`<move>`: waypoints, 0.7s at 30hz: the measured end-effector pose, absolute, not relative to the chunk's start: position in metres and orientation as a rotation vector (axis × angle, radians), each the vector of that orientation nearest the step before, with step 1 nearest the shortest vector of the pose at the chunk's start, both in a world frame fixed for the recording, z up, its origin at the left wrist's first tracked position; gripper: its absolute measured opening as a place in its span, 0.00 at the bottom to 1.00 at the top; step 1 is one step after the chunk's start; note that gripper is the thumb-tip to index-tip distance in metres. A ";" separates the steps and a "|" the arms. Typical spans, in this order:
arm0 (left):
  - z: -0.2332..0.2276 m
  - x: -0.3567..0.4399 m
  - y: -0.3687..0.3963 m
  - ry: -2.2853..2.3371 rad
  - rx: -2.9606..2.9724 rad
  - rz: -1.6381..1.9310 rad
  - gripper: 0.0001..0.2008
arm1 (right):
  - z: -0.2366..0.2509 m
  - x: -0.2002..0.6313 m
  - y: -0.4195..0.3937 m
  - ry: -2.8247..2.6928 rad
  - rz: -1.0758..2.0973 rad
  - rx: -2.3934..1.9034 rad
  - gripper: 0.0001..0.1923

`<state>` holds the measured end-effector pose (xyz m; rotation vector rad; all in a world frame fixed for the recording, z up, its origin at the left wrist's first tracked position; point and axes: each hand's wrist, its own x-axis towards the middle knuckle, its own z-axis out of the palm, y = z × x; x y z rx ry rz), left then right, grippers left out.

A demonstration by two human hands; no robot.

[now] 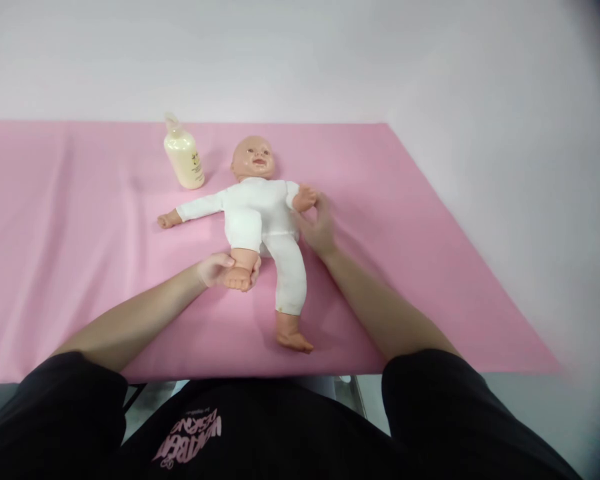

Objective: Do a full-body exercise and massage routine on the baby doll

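Left hand [219, 269] wraps around the doll's foot [240, 277], fingers curled under it, thumb on top; that leg is bent and lifted toward the doll's belly. Right hand [317, 227] is blurred, fingers loosely spread, right beside the doll's hand [305, 198] and hip; cannot tell if it grips anything or only touches the side.

Nearest: black sleeves and a black shirt with pink print at the bottom edge. Both forearms reach forward over the near edge of the pink cloth [80, 267] that covers the table.

Doll [260, 213] lies face up on the cloth, about centre, head pointing away from the person. White soft body suit, bare plastic head, hands and feet. Its other leg stretches straight toward the person, bare foot [293, 339] near the cloth's front edge. One arm is flung out to the picture's left, flat on the cloth; the other is bent short by the right hand.

Further back: cream lotion bottle [185, 159] with a pump top, tilted a little, standing just beside the doll's head, apart from it. Behind the cloth, plain white wall.
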<state>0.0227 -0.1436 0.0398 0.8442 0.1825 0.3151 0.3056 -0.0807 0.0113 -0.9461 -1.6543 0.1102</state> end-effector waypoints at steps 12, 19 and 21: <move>0.031 0.025 -0.146 0.326 0.790 0.338 0.29 | 0.019 0.299 -0.090 -2.062 -0.087 -0.859 0.21; 0.041 0.017 -0.142 0.140 1.030 -0.067 0.30 | 0.009 0.311 -0.076 -1.573 0.237 -0.994 0.34; 0.042 0.017 -0.138 0.208 1.026 -0.044 0.32 | 0.009 0.317 -0.068 -1.428 0.332 -1.014 0.39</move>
